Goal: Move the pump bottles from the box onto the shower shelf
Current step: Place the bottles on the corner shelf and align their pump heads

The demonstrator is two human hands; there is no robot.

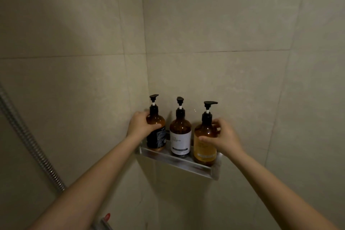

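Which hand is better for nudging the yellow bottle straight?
Probably the right hand: its thumb and fingers hold the yellow-label bottle, while the left hand grips the black-label bottle at the other end of the shelf.

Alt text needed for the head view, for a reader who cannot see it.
Three amber pump bottles stand in a row on a metal shower shelf in a tiled corner. The left hand grips the black-labelled bottle, the right hand holds the yellow-labelled bottle, and the white-labelled bottle stands untouched between them. A shower hose runs down the left wall.
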